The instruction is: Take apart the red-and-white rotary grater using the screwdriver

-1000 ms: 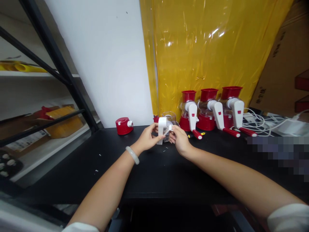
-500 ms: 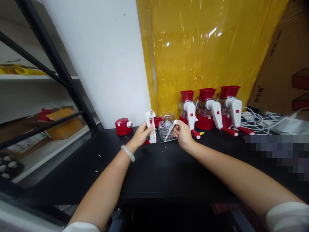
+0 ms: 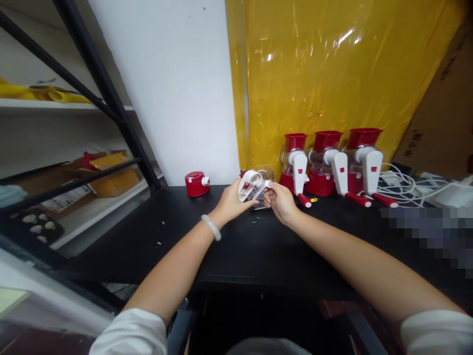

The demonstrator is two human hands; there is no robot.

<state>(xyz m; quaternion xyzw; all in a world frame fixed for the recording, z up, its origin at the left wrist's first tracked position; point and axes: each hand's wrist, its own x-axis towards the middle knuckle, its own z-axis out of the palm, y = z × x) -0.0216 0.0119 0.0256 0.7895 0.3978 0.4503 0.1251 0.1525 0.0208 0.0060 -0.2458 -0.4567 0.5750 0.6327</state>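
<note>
My left hand (image 3: 229,203) is closed around a white plastic crank arm (image 3: 247,186) with a round end and a red bit showing inside. Facing it from the right, my right hand (image 3: 284,203) pinches a slim white cover piece (image 3: 266,184). The two white parts are close together, and I cannot tell whether they touch. Partly hidden behind them on the table is a clear plastic grater body (image 3: 269,172). Small pale screw-like bits (image 3: 258,217) lie in front of my hands. Left of my left hand stands a red round base (image 3: 196,185) with a white knob.
Three red-and-white rotary graters (image 3: 328,172) with crank handles stand at the back right of the black table (image 3: 229,256). White cables (image 3: 399,190) lie beyond them. A black-framed shelf (image 3: 107,93) is on the left; a yellow plastic sheet (image 3: 314,74) hangs behind.
My left hand has brought the crank arm rightward and tilted it toward the cover in my right hand. The camera view has shifted slightly.
</note>
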